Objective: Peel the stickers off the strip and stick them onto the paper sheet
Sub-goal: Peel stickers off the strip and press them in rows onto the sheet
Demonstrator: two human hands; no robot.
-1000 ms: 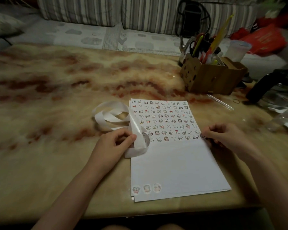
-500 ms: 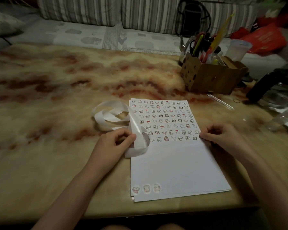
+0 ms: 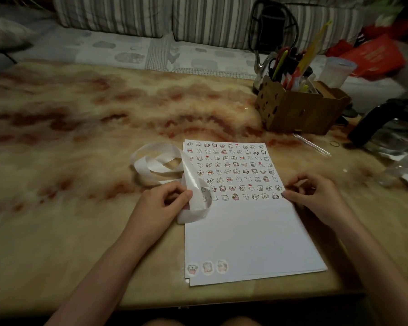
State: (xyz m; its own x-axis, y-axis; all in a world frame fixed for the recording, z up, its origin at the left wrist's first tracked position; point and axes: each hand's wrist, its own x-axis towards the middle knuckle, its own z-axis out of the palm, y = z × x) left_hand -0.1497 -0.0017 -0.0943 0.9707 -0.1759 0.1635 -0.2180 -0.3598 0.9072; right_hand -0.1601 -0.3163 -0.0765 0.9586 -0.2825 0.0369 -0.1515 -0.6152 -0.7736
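Observation:
A white paper sheet (image 3: 250,241) lies on the table in front of me. Rows of several small cartoon stickers (image 3: 231,171) cover its upper half, and three larger stickers (image 3: 207,267) sit at its bottom left corner. A white sticker strip (image 3: 156,164) loops over the table left of the sheet and curls onto its left edge. My left hand (image 3: 160,203) grips the strip between thumb and fingers. My right hand (image 3: 313,196) has curled fingers, and its thumb tip presses a small sticker (image 3: 282,196) at the right end of the lowest row.
A cardboard box (image 3: 299,109) full of pens and scissors stands behind the sheet at the right. A clear pen (image 3: 312,144), a rubber band (image 3: 335,144) and a dark glass kettle (image 3: 391,128) lie further right. A striped sofa runs behind the table.
My right hand has shifted very slightly left along the sheet's right edge. The left hand and the strip have stayed where they were.

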